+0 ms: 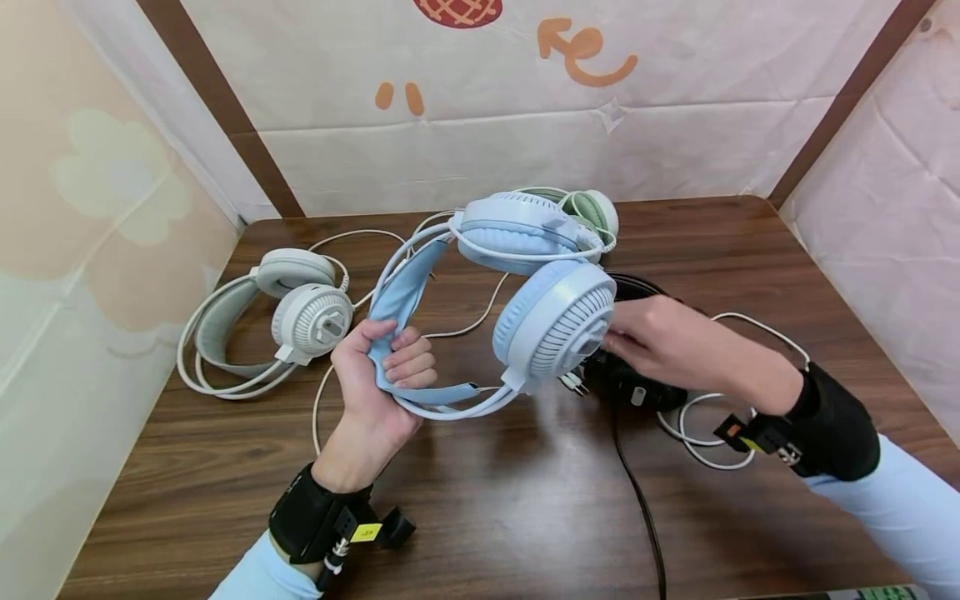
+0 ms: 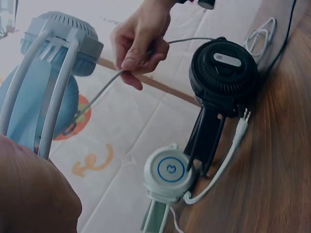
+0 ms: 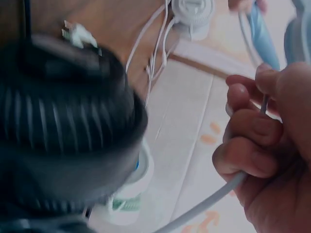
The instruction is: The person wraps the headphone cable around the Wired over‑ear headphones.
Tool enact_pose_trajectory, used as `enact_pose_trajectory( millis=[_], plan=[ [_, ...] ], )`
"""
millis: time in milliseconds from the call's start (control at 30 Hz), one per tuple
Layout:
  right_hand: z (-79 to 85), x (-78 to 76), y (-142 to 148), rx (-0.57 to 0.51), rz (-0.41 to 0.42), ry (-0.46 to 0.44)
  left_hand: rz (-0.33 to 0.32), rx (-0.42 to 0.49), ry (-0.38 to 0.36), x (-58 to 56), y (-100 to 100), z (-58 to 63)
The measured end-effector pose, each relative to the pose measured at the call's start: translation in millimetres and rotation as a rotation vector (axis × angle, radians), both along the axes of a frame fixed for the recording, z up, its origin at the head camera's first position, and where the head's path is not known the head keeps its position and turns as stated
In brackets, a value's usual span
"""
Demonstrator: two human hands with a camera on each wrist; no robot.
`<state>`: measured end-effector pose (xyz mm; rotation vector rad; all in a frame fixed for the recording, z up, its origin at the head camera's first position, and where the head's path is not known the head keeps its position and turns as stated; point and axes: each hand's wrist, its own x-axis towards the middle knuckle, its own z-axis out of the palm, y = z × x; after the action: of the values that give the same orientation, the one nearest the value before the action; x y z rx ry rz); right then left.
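Pale printed sheeting [image 1: 480,158] closes off the back and both sides of a dark wood-grain table [image 1: 480,517], with brown strips marking the corners. We find blue headphones [image 1: 555,325] held up above the tabletop, the left hand [image 1: 386,379] clenched round their padded band. From the head camera we cannot make out the fingertips of the right hand [image 1: 667,346], as the blue headphones cover them; both wrist cameras settle it, showing its fingers curled on a thin pale cable [image 3: 206,201]. We follow that cable, in the left wrist view, from the blue pair through the grip toward the black headphones [image 2: 214,94]. Only there do we clearly see the black cup's pale oblong badge [image 2: 227,59] and a blue-ringed emblem [image 2: 171,169] on the green-and-white headphones [image 2: 170,188]. From the right wrist, the black pair looms blurred, blocking part of the green pair. Around the table, white headphones [image 1: 311,321] lie at left; the green pair sits toward the back, largely masked by the blue cups; the black pair lies partly behind the right hand. We also note a black cord [image 1: 641,500] running toward the near edge, and a white plug [image 2: 241,125] just beside the black headphones.
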<state>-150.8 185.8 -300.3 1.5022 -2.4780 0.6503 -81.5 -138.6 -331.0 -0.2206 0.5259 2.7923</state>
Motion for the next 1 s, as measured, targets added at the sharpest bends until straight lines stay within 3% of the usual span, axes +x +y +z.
enact_pose_trajectory(
  millis=[233, 433, 600, 767, 1000],
  plan=[
    [-0.5, 26.0, -11.9, 0.013, 0.006, 0.080, 0.066, -0.033, -0.089, -4.5, -0.2, 4.5],
    [-9.6, 41.2, -29.8, -0.060, 0.088, 0.177, 0.142, 0.014, -0.183, -10.4, -2.4, 6.7],
    [-15.1, 55.2, -45.7, -0.052, 0.150, 0.229, 0.196, -0.007, -0.243, -13.2, -1.6, 6.1],
    [-11.0, 64.4, -54.5, -0.007, 0.184, 0.238, 0.233, -0.097, -0.235, -14.9, -1.4, 5.6],
    [7.5, 63.8, -48.5, 0.053, 0.156, 0.268, 0.241, -0.330, -0.134, -13.8, -6.5, 4.1]
  ],
)
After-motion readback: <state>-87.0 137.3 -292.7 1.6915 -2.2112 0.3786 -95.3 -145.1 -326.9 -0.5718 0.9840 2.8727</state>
